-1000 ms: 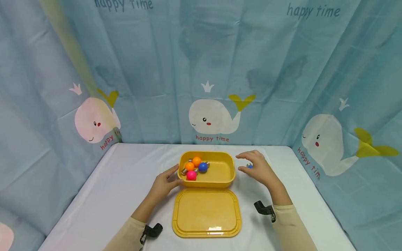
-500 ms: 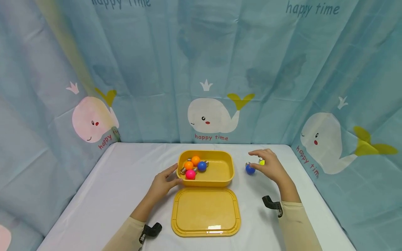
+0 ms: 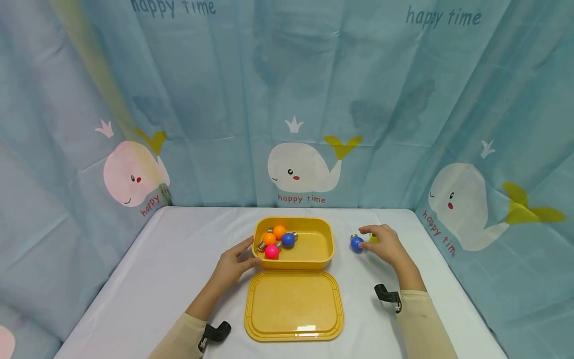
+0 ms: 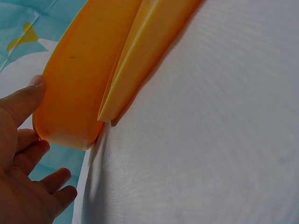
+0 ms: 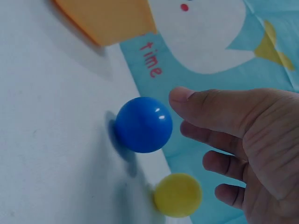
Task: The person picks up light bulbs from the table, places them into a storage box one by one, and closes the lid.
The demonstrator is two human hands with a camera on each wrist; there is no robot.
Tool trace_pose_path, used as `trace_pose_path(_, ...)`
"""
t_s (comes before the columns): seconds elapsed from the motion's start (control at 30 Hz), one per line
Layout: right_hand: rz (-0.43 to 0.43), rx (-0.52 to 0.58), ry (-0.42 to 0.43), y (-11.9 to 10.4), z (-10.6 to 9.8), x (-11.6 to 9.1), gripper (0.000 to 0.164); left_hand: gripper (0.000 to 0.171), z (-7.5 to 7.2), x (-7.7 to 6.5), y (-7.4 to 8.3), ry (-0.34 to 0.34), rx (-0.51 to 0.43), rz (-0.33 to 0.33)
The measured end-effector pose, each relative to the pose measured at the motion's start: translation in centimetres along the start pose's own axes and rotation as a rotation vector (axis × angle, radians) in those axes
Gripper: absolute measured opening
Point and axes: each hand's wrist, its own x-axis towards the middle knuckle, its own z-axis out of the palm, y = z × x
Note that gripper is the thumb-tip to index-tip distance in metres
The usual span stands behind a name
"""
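A yellow box holds several small coloured light bulbs at its left end: an orange bulb, another orange one, a blue one and a pink one. My left hand touches the box's left end with thumb and fingertips spread, as the left wrist view also shows. On the cloth to the box's right lies a second blue bulb. Beside it my right hand hovers with thumb and fingers apart, holding nothing. A yellow bulb lies behind, partly hidden by that hand in the head view.
A yellow lid lies flat in front of the box, close to its near side. White cloth covers the table. A blue whale-print curtain hangs along the back and both sides.
My right hand has moved right, away from the box's right end, then down beside the loose blue bulb. My left hand stays at the box.
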Motion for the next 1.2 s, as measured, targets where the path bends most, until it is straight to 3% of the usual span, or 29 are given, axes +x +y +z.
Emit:
trace_pose_path(0.43, 0.004, -0.011, -0.007, 1.4, 1.1, 0.4, 0.046, 0.079, 0.0, 0.0, -0.1, 0.001, 0.001, 0.008)
trace_pose_path(1.2, -0.001, -0.044, 0.002, 1.0, 1.8, 0.5, 0.040, 0.079, 0.1, -0.2, 0.1, 0.014, 0.008, 0.021)
